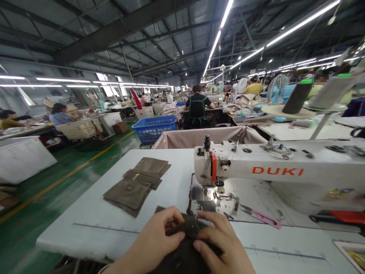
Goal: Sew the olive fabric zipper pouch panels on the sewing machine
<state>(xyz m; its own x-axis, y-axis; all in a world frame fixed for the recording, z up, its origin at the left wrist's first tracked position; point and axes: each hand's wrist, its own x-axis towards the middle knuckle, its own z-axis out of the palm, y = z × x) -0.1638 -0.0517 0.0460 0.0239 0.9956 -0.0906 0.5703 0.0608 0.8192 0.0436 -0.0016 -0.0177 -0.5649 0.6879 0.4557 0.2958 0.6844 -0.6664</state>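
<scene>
My left hand (159, 238) pinches the edge of a dark olive fabric piece (182, 258) at the front of the sewing table. My right hand (219, 239) has its thumb and fingers on the same piece, close by, with the fabric folded between both hands. Just beyond stands a white sewing machine (228, 160) marked DUKI, its needle area past my right fingertips. Pink-handled thread snips (262, 217) lie on the machine bed. To the left rests a stack of olive fabric pieces (128, 194) with a gold zipper (138, 176) on it.
Printed rulers (285, 255) run along the front of the white table (94, 213). Behind it are a cloth-lined bin (194, 139) and a blue basket (154, 127). Thread cones (298, 97) stand at right. A co-worker (197, 106) sits ahead; a green floor aisle (85, 171) lies left.
</scene>
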